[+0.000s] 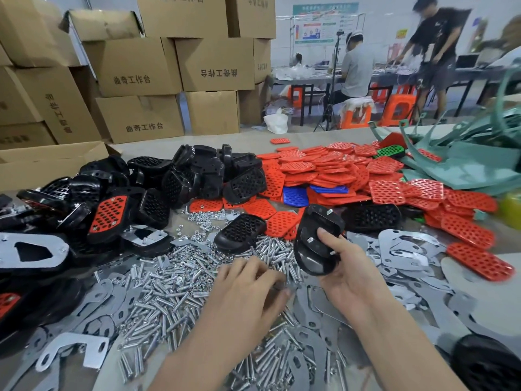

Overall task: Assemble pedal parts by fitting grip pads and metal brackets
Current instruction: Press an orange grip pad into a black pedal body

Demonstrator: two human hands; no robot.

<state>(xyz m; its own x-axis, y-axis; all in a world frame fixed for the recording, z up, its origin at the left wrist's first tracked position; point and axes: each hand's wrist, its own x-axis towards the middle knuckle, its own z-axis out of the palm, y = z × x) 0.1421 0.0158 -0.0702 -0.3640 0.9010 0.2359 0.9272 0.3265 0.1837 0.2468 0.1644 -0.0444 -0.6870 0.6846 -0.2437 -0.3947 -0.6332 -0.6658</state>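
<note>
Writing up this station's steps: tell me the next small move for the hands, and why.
Probably: the left hand lifts a metal bracket from the pile and seats it over the bolt ends. The right hand holds the black pedal underside up, bolts bare, no bracket on; the left hand's fingertips are down among the brackets.

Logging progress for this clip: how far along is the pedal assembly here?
Done: pedals at left, one showing a fitted red pad, another a mounted bracket. In hand: right hand holds a black pedal shell with studs protruding; left hand is over the bolt pile. Left: heaps of loose red pads and loose brackets.
</note>
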